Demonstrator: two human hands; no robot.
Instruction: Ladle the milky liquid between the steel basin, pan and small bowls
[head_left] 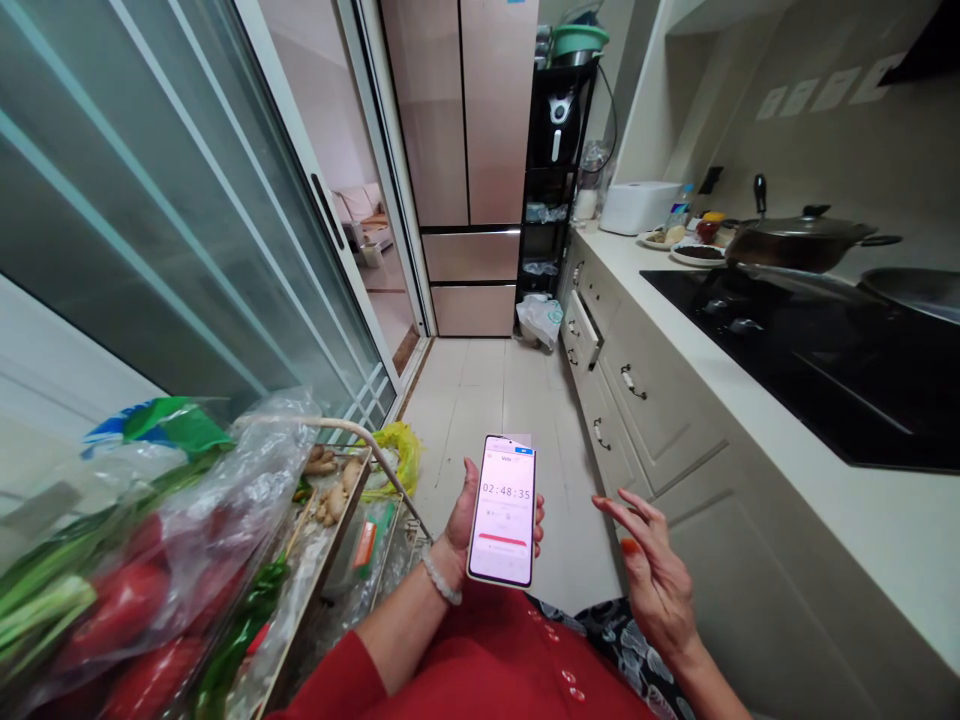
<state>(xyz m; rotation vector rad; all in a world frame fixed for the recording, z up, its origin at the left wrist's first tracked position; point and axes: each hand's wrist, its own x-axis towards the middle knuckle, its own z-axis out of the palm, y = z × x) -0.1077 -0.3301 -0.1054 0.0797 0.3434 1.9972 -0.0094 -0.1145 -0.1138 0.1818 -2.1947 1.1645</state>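
A smartphone rests in my left hand, its lit screen facing up at me and showing a timer reading 02:48:35 above a red bar. My left fingers wrap around its far edge, and a pale beaded bracelet circles that wrist. To the right of the phone, apart from it, my right hand hovers with nothing in it. Its fingers are partly stretched and spread, and there is an orange-red stain on the thumb and a fingertip.
On the left stands a rack with bagged red vegetables, greens and ginger. At right, a counter carries a black cooktop and a lidded pan. A drawer sticks out. Ahead stands a fridge.
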